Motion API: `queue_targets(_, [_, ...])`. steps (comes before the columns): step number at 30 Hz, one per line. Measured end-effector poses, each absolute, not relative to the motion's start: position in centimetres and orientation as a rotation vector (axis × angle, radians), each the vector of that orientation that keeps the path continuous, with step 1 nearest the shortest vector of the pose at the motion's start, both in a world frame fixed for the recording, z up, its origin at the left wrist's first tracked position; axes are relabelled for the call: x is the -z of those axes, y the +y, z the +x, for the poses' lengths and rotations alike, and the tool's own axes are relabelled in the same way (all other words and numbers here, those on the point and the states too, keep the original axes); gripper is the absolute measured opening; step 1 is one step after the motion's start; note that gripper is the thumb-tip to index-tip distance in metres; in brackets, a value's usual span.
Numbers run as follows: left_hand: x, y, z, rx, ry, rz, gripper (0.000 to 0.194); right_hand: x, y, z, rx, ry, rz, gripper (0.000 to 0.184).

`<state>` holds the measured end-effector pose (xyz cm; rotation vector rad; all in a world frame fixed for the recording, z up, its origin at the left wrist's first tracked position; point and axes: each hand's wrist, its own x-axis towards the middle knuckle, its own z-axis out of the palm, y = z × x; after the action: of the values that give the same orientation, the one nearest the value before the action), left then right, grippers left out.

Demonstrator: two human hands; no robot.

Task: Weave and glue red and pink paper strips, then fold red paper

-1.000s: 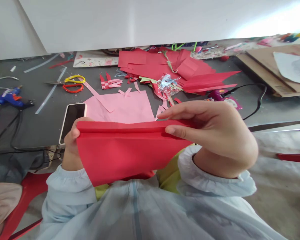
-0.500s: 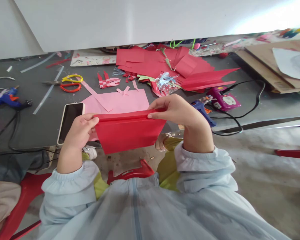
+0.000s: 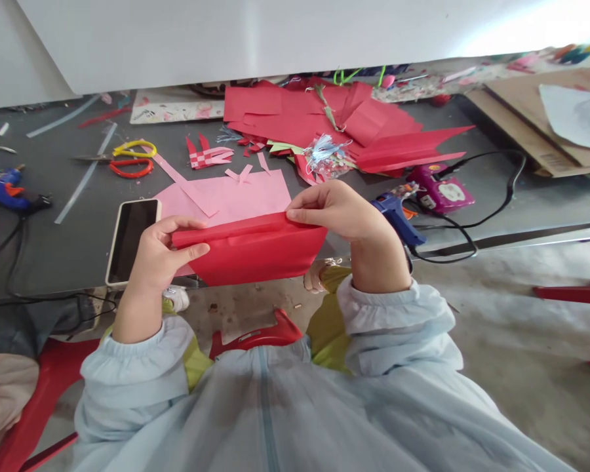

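Observation:
A sheet of red paper (image 3: 255, 252) with a folded strip along its far edge is held up at the table's front edge. My left hand (image 3: 162, 252) grips its left end, thumb on the near face and fingers behind the fold. At the right end of the fold, my right hand (image 3: 332, 211) pinches the paper between thumb and forefinger. Pink paper (image 3: 246, 191) lies on the table just beyond, partly covered by the red sheet. Beside my left hand rests a phone (image 3: 134, 239) with a dark screen.
Scissors (image 3: 132, 158) and a woven red-and-pink paper piece (image 3: 209, 154) lie beyond the pink paper. A pile of red paper (image 3: 299, 118) fills the back. Glue guns sit left (image 3: 4, 190) and right (image 3: 398, 216), the right one near a purple box (image 3: 440, 187). Cardboard (image 3: 521, 124) stands far right.
The red sheet's left end has dipped and its near edge has tilted up. My left hand's thumb and fingers have shifted further onto the fold. My right hand keeps its pinch.

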<state>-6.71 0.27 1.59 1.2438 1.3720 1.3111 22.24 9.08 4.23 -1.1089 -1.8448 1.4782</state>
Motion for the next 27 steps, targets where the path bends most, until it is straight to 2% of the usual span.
queue_targets(7, [-1.7, 0.1, -6.6, -1.421, 1.342, 1.310, 0.036, -4.3, 9.2, 22.2, -1.498, -1.857, -1.104, 0.024])
queue_targets(18, [-1.5, 0.7, -5.5, -1.433, 1.385, 0.937, 0.047, -4.4, 8.5, 21.5, -1.044, -1.853, -1.085, 0.014])
queue_targets(20, [-0.9, 0.7, -5.4, -1.533, 1.423, 0.964, 0.043, -4.1, 8.6, 21.4, -1.040, -1.779, -1.098, 0.019])
queue_targets(24, [0.1, 0.7, -5.6, -1.743, 1.481, 1.053, 0.027, -3.4, 9.1, 21.6, -1.207, -1.557, -1.132, 0.048])
queue_targets(27, [0.4, 0.6, -5.9, -1.803, 1.513, 1.111, 0.021, -3.0, 9.4, 21.9, -1.366, -1.547, -1.125, 0.052])
